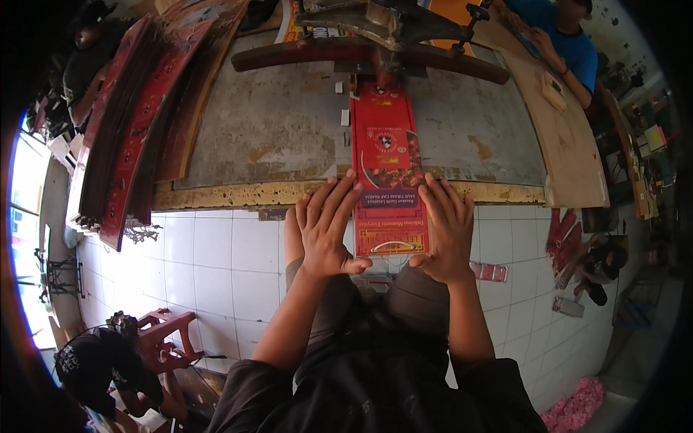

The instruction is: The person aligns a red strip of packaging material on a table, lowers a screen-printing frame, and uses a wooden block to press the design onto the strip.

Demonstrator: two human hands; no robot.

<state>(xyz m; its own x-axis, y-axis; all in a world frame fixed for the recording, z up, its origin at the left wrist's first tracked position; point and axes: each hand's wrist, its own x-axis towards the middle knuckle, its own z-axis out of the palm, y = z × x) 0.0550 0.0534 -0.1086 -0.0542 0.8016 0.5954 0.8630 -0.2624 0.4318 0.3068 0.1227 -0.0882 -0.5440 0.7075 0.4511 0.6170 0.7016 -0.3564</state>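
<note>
A stack of flat red printed cartons [386, 159] lies lengthwise on the grey worktable [281, 123], its near end hanging over the table's front edge. My left hand [325, 227] grips the near left corner of the stack, thumb underneath. My right hand [446, 229] grips the near right corner the same way. The far end of the stack reaches under a dark metal press arm [375, 43] at the back of the table.
Tall piles of red flat cartons [137, 123] lean along the table's left side. A plywood board [563, 137] lies at the right, where a person in a blue shirt [570, 43] works. A red stool [166, 335] and another person stand lower left on the white-tiled floor.
</note>
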